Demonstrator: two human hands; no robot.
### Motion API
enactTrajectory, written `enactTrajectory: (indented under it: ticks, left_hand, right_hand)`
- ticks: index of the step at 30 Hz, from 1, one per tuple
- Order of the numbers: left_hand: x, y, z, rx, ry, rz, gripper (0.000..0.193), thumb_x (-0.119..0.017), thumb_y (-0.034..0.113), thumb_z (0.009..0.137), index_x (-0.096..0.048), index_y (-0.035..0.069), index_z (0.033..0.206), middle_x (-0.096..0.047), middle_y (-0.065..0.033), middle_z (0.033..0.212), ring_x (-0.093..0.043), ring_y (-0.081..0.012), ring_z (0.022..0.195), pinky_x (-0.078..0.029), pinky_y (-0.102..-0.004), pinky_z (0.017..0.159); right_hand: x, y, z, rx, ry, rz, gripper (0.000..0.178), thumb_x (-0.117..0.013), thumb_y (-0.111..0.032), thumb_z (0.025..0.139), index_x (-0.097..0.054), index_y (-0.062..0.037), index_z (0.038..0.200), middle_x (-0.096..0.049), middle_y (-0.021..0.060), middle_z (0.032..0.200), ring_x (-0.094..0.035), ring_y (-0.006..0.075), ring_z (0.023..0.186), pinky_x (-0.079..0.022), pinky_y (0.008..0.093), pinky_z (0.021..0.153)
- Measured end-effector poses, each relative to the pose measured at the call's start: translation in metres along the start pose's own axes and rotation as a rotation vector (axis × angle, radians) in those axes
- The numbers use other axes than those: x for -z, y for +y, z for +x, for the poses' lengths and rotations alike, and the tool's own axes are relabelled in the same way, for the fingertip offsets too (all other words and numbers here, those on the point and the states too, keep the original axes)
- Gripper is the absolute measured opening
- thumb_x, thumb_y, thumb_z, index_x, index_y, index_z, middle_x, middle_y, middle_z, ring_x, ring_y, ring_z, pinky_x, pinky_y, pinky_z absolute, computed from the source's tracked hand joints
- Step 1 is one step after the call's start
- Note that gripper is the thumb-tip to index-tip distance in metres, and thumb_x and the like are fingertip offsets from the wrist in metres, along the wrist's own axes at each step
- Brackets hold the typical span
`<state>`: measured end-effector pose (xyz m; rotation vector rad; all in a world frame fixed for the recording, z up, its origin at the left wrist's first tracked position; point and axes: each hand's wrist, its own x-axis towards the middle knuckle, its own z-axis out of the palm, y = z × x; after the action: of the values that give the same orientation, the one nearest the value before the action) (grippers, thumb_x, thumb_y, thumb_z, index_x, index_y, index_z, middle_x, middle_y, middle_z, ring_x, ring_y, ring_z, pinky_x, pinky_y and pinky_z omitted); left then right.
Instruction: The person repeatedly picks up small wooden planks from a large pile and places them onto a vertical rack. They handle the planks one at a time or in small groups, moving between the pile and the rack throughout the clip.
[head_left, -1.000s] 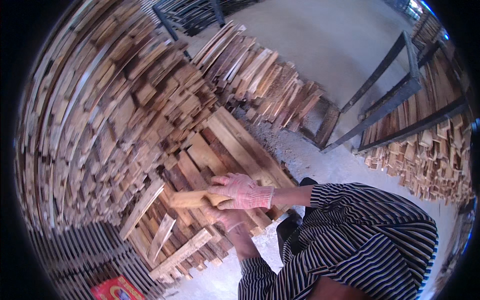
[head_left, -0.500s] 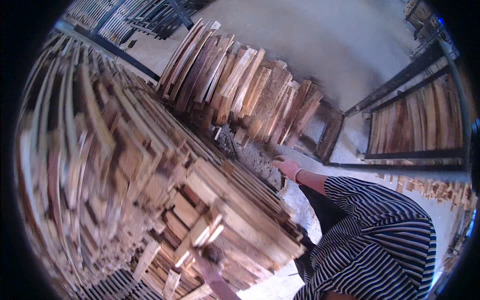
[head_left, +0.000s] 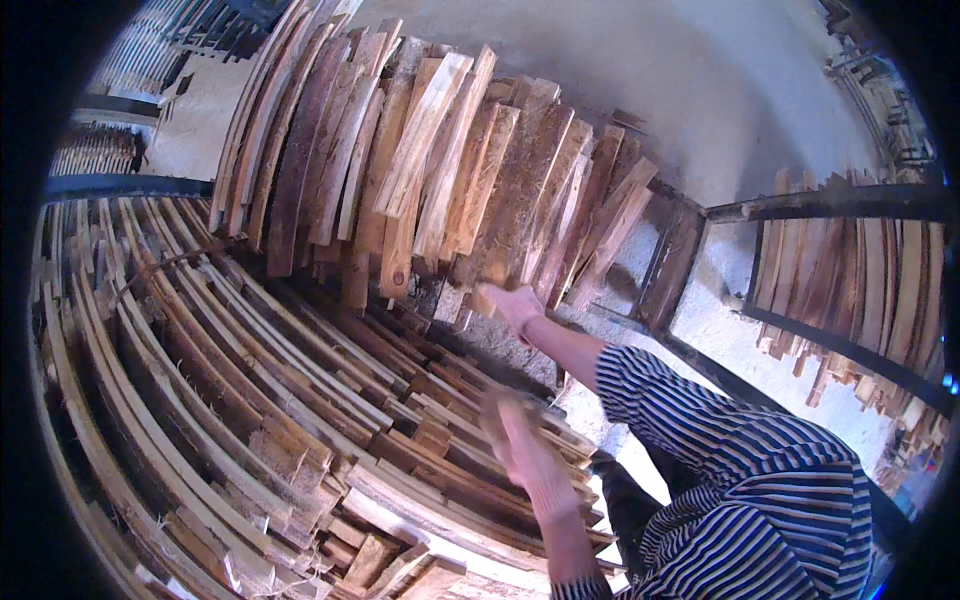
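Observation:
My left hand [head_left: 522,445], in a pale pink glove, is above the near stack of boards [head_left: 330,390]. Motion smears its fingers, so whether it holds anything is unclear. Farther up, my right hand [head_left: 512,306], gloved the same way, reaches to the lower end of a wooden plank [head_left: 489,272] in the row of leaning planks. Its fingers look closed at that plank end, partly hidden from view. Rough planks [head_left: 425,135] of light and dark brown lie side by side in this row, their ends uneven. Short wood offcuts [head_left: 372,560] fill the near stack's lower end.
A dark metal frame [head_left: 825,205] holding upright boards [head_left: 850,265] stands at the right. Grey concrete floor [head_left: 640,50] stretches behind the plank row. Slatted stacks [head_left: 150,50] are at the far left. My legs [head_left: 625,495] are close to the near stack's edge.
My left hand has left the short offcuts and moved up and right. My right hand has moved up and left to the leaning planks. The view has turned, bringing that row closer.

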<state>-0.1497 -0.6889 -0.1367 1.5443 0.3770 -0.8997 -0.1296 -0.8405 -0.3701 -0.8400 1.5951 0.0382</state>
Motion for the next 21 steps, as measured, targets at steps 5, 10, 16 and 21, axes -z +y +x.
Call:
enactTrajectory:
  ticks: [5, 10, 16, 21]
  left_hand:
    - [-0.069, -0.042, 0.148, 0.110, -0.238, 0.353, 0.086, -0.070, 0.049, 0.091, -0.038, -0.007, 0.149, -0.045, -0.0198, 0.152, -0.044, -0.0272, 0.137, -0.031, -0.0352, 0.116]
    - [-0.118, -0.079, 0.163, 0.249, -0.631, 0.426, 0.080, -0.071, 0.050, 0.091, -0.046, -0.005, 0.144, -0.058, -0.0146, 0.137, -0.056, -0.0221, 0.123, -0.043, -0.0334, 0.105]
    - [-0.128, -0.070, 0.147, 0.444, -0.721, 0.168, 0.056, -0.069, 0.042, 0.095, -0.057, 0.004, 0.134, -0.068, -0.0063, 0.120, -0.069, -0.0178, 0.103, -0.057, -0.0326, 0.087]
    - [-0.119, -0.091, 0.134, 0.722, -0.895, 0.207, 0.055, -0.067, 0.041, 0.097, -0.053, 0.009, 0.140, -0.065, -0.0052, 0.127, -0.065, -0.0155, 0.111, -0.057, -0.0336, 0.089]
  right_hand:
    - [0.098, 0.038, -0.062, 0.337, 0.153, -0.232, 0.081, -0.069, -0.062, 0.085, -0.059, 0.0021, 0.133, -0.070, 0.0207, 0.111, -0.069, 0.0312, 0.093, -0.054, 0.0394, 0.081]
    - [0.181, 0.023, -0.064, 0.507, 0.013, -0.642, 0.066, -0.058, -0.052, 0.096, -0.053, -0.0008, 0.138, -0.062, 0.0157, 0.131, -0.061, 0.0271, 0.119, -0.049, 0.0346, 0.098]
    - [0.197, -0.029, -0.033, 0.169, -0.511, 0.856, 0.052, -0.060, -0.041, 0.099, -0.057, -0.0019, 0.132, -0.067, 0.0129, 0.121, -0.066, 0.0229, 0.110, -0.053, 0.0359, 0.100]
    - [0.204, -0.026, -0.051, 0.089, -0.446, 0.867, 0.060, -0.066, -0.041, 0.094, -0.053, -0.0006, 0.137, -0.069, 0.0170, 0.114, -0.069, 0.0285, 0.101, -0.059, 0.0445, 0.088]
